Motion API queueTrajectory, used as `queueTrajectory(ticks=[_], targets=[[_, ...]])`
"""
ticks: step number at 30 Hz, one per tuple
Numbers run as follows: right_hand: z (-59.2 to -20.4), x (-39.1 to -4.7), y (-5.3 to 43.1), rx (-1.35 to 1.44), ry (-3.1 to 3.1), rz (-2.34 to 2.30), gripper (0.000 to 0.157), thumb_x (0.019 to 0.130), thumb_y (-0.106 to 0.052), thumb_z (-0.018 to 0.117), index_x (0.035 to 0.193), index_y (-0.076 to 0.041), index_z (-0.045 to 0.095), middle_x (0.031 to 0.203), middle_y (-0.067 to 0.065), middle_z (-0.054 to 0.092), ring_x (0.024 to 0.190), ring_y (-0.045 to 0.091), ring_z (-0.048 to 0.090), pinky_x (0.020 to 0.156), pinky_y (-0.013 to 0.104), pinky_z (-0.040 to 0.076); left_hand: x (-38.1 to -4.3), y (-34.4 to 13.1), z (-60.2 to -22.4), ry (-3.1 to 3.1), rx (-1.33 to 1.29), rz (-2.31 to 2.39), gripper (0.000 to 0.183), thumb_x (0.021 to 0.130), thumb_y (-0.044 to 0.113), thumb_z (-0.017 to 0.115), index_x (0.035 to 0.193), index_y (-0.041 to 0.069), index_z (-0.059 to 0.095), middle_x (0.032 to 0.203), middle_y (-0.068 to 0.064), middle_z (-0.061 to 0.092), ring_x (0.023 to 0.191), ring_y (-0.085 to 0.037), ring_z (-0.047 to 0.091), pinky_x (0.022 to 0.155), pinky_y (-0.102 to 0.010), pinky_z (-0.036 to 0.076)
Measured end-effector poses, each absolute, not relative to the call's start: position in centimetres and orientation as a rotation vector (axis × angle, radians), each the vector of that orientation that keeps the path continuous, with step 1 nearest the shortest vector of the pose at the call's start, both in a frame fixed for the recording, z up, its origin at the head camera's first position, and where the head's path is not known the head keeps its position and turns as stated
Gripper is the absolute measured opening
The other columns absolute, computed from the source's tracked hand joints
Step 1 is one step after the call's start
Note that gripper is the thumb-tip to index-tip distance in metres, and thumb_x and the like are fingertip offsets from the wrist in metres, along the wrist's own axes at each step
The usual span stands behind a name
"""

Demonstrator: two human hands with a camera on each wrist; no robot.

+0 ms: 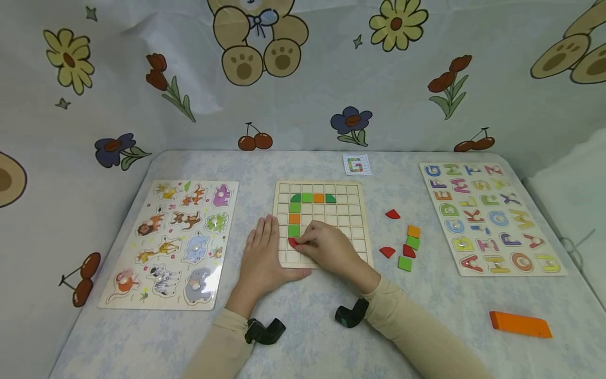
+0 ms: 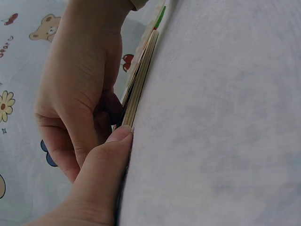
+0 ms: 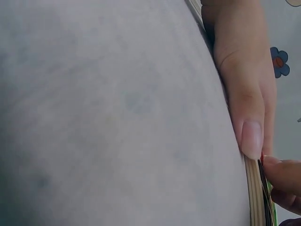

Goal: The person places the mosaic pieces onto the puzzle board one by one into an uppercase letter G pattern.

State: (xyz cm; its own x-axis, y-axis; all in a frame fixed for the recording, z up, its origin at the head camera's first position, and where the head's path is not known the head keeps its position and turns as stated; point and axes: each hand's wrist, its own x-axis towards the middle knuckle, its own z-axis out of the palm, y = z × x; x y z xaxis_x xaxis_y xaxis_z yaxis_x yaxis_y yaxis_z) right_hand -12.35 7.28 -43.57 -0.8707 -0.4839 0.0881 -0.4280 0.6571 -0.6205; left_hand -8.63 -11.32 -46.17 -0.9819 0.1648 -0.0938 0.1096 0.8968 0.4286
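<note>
A wooden grid board (image 1: 323, 259) lies mid-table, with green and orange tiles forming a row near its top and a column down its left side. At the column's foot is a red quarter-circle tile (image 1: 292, 241), and my right hand (image 1: 329, 247) pinches it at the board between thumb and curled forefinger. My left hand (image 1: 262, 260) rests along the board's left edge with straight fingers, its thumb (image 2: 106, 160) against the near edge. In the right wrist view, the left thumb (image 3: 251, 136) presses the board's side close to the right fingertips (image 3: 277, 172).
Loose red quarter-circle tiles (image 1: 387, 252) and square tiles (image 1: 404, 263) lie right of the board. A pattern card (image 1: 357, 165) sits behind it. An animal puzzle (image 1: 184, 273) lies left; a letter puzzle (image 1: 492, 218) and an orange block (image 1: 521, 324) lie right.
</note>
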Motion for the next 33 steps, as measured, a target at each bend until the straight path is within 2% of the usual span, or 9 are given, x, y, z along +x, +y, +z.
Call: queueTrajectory(ticks=[3,8,11,15,18,25,33], targets=[[-43.5,-12.3,7.9,-0.723,2.790,-1.029,0.009,0.086,-0.025,0.078,0.093,-0.020,0.080,0.088,-0.013,0.065,0.075,0.001,0.058,0.065,0.019,0.048,-8.7,-11.4,-46.2,2.938,0.211,0.646,0.142,0.063,0.087,0.065,0.159,0.007,-0.002,0.168,-0.010,-0.003,0.156,-0.024,-0.007,0.126,-0.048,0.005],[-43.3,-12.2,10.7,-0.610,2.783,-1.071,0.013,0.087,-0.027,0.078,0.099,-0.022,0.076,0.094,-0.013,0.066,0.083,0.005,0.060,0.074,0.027,0.052,-8.7,-11.2,-46.4,2.935,0.200,0.646,0.144,0.061,0.087,0.067,0.159,0.007,-0.003,0.168,-0.010,-0.003,0.156,-0.024,-0.007,0.126,-0.047,0.006],[-43.0,-12.1,13.0,-0.559,2.784,-1.054,0.018,0.087,-0.027,0.078,0.103,-0.022,0.075,0.095,-0.011,0.066,0.084,0.007,0.058,0.075,0.027,0.051,-8.7,-11.2,-46.4,2.928,0.195,0.651,0.143,0.062,0.086,0.067,0.159,0.007,-0.003,0.169,-0.009,-0.004,0.156,-0.024,-0.008,0.126,-0.048,0.005],[-42.1,-11.6,16.7,-0.507,2.744,-1.004,0.024,0.087,-0.024,0.078,0.109,-0.019,0.073,0.093,-0.007,0.064,0.075,0.011,0.054,0.066,0.024,0.048,-8.7,-11.2,-46.5,2.933,0.196,0.658,0.143,0.062,0.085,0.068,0.159,0.007,-0.003,0.169,-0.008,-0.005,0.156,-0.023,-0.009,0.126,-0.049,0.005],[-41.6,-11.1,19.5,-0.488,2.707,-0.954,0.026,0.086,-0.020,0.078,0.111,-0.016,0.071,0.093,-0.004,0.064,0.075,0.013,0.053,0.065,0.023,0.047,-8.6,-11.2,-46.5,2.941,0.201,0.673,0.143,0.062,0.084,0.069,0.159,0.007,-0.002,0.169,-0.009,-0.004,0.156,-0.024,-0.008,0.126,-0.049,0.005],[-41.0,-9.1,24.6,-0.371,2.764,-0.795,0.026,0.084,-0.020,0.080,0.108,-0.018,0.069,0.092,-0.003,0.062,0.083,0.016,0.053,0.069,0.023,0.046,-8.6,-11.2,-46.6,2.954,0.208,0.690,0.143,0.061,0.085,0.069,0.160,0.007,0.001,0.169,-0.009,-0.003,0.156,-0.025,-0.006,0.126,-0.050,0.006],[-41.5,-8.2,26.2,-0.273,2.814,-0.696,0.024,0.082,-0.031,0.082,0.100,-0.020,0.071,0.093,-0.004,0.058,0.088,0.015,0.052,0.074,0.027,0.045,-8.6,-11.3,-46.8,2.964,0.202,0.682,0.144,0.061,0.086,0.068,0.160,0.007,0.000,0.169,-0.009,-0.003,0.156,-0.025,-0.006,0.126,-0.049,0.006]])
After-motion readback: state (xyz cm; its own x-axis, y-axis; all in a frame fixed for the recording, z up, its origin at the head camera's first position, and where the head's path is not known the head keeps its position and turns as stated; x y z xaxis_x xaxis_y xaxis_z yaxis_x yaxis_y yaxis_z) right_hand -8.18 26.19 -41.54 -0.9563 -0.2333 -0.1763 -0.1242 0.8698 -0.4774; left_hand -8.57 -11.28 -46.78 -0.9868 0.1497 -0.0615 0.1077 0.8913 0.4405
